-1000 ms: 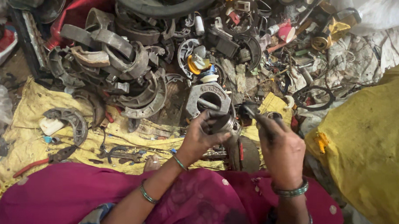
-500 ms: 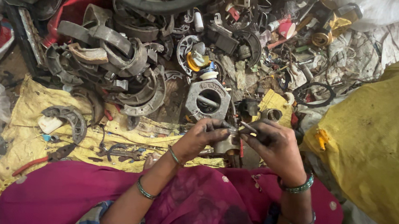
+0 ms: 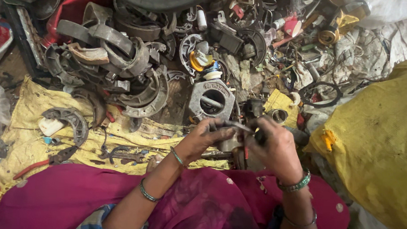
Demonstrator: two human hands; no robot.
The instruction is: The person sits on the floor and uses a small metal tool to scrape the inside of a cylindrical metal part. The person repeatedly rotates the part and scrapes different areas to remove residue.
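The left hand (image 3: 202, 138) and right hand (image 3: 274, 148), both looking grease-darkened, are holding a small cylindrical part (image 3: 229, 140) of dull grey metal and a thin rod (image 3: 240, 125) showing a bare metallic sheen. At 12 o'clock, a cast housing (image 3: 211, 99) is presenting matt, rough grey metal. At 9 o'clock, yellow cloth (image 3: 31, 135) is appearing coarse-woven and stained. At 11 o'clock, brake shoes (image 3: 141, 87) are looking dull metal, partly rusted.

Magenta garment across the lap, grease-smudged — green bangles on both wrists, grimy left hand (image 3: 206, 136) and right hand (image 3: 274, 146).
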